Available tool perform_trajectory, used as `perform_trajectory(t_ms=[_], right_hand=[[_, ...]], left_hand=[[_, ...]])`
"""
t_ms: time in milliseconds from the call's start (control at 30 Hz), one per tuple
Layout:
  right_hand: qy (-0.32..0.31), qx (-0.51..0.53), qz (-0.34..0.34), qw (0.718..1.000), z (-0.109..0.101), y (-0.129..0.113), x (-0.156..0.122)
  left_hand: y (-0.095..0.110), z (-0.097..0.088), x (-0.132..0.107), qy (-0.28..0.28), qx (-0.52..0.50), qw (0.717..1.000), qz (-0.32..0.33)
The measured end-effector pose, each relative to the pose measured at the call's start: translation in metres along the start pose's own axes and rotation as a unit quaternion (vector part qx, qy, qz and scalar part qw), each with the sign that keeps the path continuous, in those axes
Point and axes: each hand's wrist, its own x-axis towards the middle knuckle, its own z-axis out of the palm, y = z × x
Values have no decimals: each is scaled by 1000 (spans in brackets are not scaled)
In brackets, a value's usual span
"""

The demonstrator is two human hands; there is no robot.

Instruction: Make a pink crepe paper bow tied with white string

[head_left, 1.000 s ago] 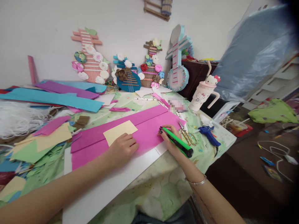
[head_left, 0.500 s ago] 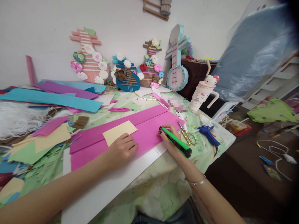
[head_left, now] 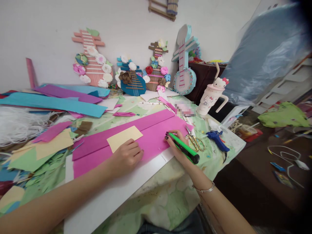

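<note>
My left hand [head_left: 128,155] rests on magenta crepe paper [head_left: 152,138], its fingers curled and together. Their undersides are hidden, so I cannot tell if anything is in them. A cream paper rectangle [head_left: 124,136] lies flat on the magenta sheet, partly beneath that hand. In my right hand [head_left: 179,148] is a green and black utility knife [head_left: 184,146], gripped with its front end toward the paper. Under the crepe paper lies a white board [head_left: 107,198]. Gold-handled scissors [head_left: 195,139] lie just right of the knife.
A blue glue gun [head_left: 218,140] and a pink-and-white tumbler [head_left: 211,99] stand near the table's right side. Paper scraps [head_left: 44,172], white string [head_left: 21,125] and folded crepe paper [head_left: 56,102] crowd the left. Decorated paper instruments [head_left: 133,81] lean along the wall.
Both hands, the knife and the papers hold nearly the same places. The whole view has shifted very slightly.
</note>
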Motion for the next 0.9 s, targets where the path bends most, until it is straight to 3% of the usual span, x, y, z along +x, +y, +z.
perform_trajectory(t_ms=[900], right_hand=[[-3,1,-11,1000,2,5,0]], left_hand=[[-2,-1,-1,-12,0,1000,5]])
